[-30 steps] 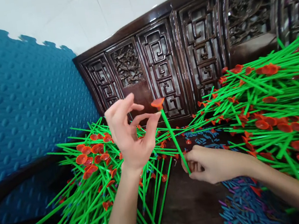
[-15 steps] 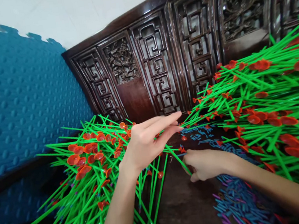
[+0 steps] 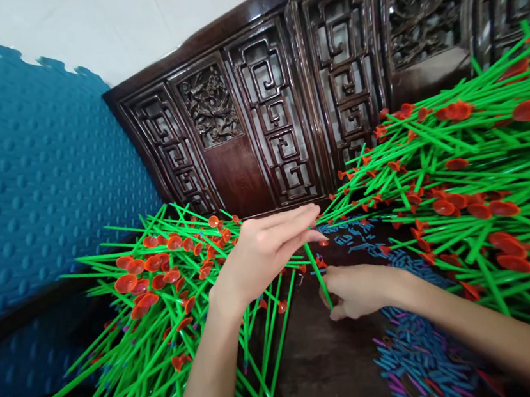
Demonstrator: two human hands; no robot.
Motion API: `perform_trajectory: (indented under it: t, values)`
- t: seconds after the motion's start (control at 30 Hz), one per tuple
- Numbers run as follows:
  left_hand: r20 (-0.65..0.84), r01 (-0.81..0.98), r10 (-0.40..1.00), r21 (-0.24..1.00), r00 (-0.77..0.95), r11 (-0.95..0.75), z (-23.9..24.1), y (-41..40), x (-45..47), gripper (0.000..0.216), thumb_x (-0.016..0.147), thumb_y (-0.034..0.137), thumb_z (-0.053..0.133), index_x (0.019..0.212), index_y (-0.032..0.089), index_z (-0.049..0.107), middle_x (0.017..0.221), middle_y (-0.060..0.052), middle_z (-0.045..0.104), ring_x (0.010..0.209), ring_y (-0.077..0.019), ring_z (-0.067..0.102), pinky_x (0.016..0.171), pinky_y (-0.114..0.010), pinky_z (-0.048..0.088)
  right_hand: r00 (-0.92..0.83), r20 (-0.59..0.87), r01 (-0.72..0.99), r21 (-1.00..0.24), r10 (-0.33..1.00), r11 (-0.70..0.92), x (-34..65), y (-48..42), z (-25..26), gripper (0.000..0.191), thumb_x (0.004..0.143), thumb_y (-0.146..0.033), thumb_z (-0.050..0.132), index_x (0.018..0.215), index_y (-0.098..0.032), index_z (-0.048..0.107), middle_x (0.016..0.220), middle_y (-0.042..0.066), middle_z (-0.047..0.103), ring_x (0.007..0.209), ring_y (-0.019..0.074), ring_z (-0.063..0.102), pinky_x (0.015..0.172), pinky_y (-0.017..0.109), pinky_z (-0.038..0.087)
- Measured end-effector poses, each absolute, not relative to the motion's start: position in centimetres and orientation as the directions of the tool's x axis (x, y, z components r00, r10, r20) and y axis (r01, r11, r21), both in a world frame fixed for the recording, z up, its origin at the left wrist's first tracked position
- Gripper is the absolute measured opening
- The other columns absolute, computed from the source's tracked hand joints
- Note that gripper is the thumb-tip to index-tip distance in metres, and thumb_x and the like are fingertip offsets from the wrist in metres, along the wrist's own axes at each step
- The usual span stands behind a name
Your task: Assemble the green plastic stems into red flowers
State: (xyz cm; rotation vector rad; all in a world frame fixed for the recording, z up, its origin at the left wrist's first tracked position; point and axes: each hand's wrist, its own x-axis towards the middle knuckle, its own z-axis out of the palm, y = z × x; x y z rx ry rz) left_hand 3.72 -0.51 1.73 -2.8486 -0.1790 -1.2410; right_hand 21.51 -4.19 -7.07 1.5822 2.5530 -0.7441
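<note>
— Fingers [image 3: 293, 230] of left hand [image 3: 264, 253] nearly flat, loosely laid over top of green stick [image 3: 316, 272]; right hand [image 3: 358, 290] pinching its lower end above dark wooden seat [image 3: 323, 359].
— Handling?
— Probably light, thin, a bit bendy; best gripped low on the shaft.
— Versus a second ago?
— Orange cup then exposed, left fingers spread; now covered.

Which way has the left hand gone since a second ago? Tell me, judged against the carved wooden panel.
Yes. The left hand has dropped from in front of the carved wooden panel to below its bottom edge, fingers now flattened over the green stick.
</note>
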Motion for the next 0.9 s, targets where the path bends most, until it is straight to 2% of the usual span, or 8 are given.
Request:
perform_trajectory:
  t: [0.1, 0.17, 0.3, 0.4, 0.53, 0.67, 0.9]
  values:
    - [0.692, 0.118, 0.1, 0.021, 0.715, -0.993, 1.7, -0.4, 3.6, 0.033, 0.093, 0.01, 0.062, 0.125, 0.017, 0.064, 0.125, -0.006, 0.07, 0.105, -0.016, 0.072, 0.096, -0.032, 0.063, -0.493, -0.282, 0.84, -0.402, 0.823, 0.366, 21.6, -4.4, -6.8, 0.02, 0.082, -0.031, 0.072, 0.092, -0.013, 0.075, 0.078, 0.004, 0.067, 0.065, 0.0162, 0.059, 0.054, 0.024, 0.037]
    - [0.678, 0.129, 0.119, 0.036, 0.725, -0.991, 1.7, -0.5, 3.5, 0.034, 0.094, 0.011, 0.061, 0.127, 0.019, 0.063, 0.127, -0.006, 0.068, 0.105, -0.0167, 0.072, 0.096, -0.033, 0.063, -0.506, -0.23, 0.818, -0.435, 0.832, 0.377, 21.8, -4.5, -6.4, 0.023, 0.085, -0.035, 0.068, 0.096, -0.016, 0.075, 0.08, 0.004, 0.066, 0.068, 0.0161, 0.058, 0.057, 0.025, 0.04]
    - [0.664, 0.111, 0.135, 0.078, 0.735, -0.991, 1.7, -0.7, 3.5, 0.036, 0.093, 0.01, 0.061, 0.128, 0.017, 0.062, 0.127, -0.007, 0.068, 0.106, -0.0163, 0.072, 0.097, -0.033, 0.062, -0.478, -0.146, 0.807, -0.462, 0.866, 0.368, 21.8, -4.6, -6.0, 0.018, 0.085, -0.032, 0.068, 0.088, -0.016, 0.075, 0.078, 0.005, 0.064, 0.07, 0.0165, 0.056, 0.064, 0.027, 0.042]
    - [0.662, 0.09, 0.148, 0.121, 0.735, -0.989, 1.6, -0.8, 3.8, 0.035, 0.093, 0.008, 0.061, 0.127, 0.015, 0.062, 0.127, -0.007, 0.068, 0.103, -0.0149, 0.073, 0.098, -0.032, 0.062, -0.459, -0.173, 0.81, -0.484, 0.871, 0.331, 21.7, -4.5, -5.9, 0.015, 0.082, -0.029, 0.07, 0.087, -0.015, 0.073, 0.074, 0.004, 0.064, 0.069, 0.0159, 0.056, 0.065, 0.026, 0.043]
    - [0.668, 0.076, 0.16, 0.154, 0.727, -0.985, 1.4, -0.6, 4.1, 0.035, 0.093, 0.009, 0.06, 0.127, 0.019, 0.063, 0.122, -0.004, 0.072, 0.108, -0.0173, 0.071, 0.101, -0.039, 0.06, -0.413, -0.258, 0.818, -0.527, 0.873, 0.231, 21.3, -4.6, -5.8, 0.013, 0.085, -0.025, 0.065, 0.085, -0.014, 0.07, 0.058, -0.001, 0.061, 0.053, 0.0131, 0.055, 0.056, 0.025, 0.044]
    - [0.671, 0.063, 0.154, 0.158, 0.725, -0.986, 1.2, -0.4, 4.5, 0.034, 0.093, 0.009, 0.06, 0.126, 0.02, 0.064, 0.117, -0.003, 0.074, 0.109, -0.0177, 0.071, 0.102, -0.039, 0.06, -0.376, -0.289, 0.821, -0.544, 0.88, 0.173, 20.9, -4.7, -5.6, 0.007, 0.083, -0.021, 0.065, 0.079, -0.015, 0.068, 0.058, -0.002, 0.063, 0.053, 0.0125, 0.058, 0.062, 0.026, 0.045]
    - [0.674, 0.059, 0.137, 0.138, 0.726, -0.989, 1.1, -0.3, 4.7, 0.03, 0.092, 0.007, 0.062, 0.12, 0.013, 0.066, 0.122, -0.007, 0.072, 0.101, -0.0138, 0.074, 0.095, -0.028, 0.062, -0.354, -0.314, 0.824, -0.551, 0.881, 0.134, 20.7, -4.5, -5.8, 0.008, 0.081, -0.017, 0.065, 0.074, -0.018, 0.061, 0.059, -0.003, 0.062, 0.053, 0.0114, 0.054, 0.06, 0.025, 0.043]
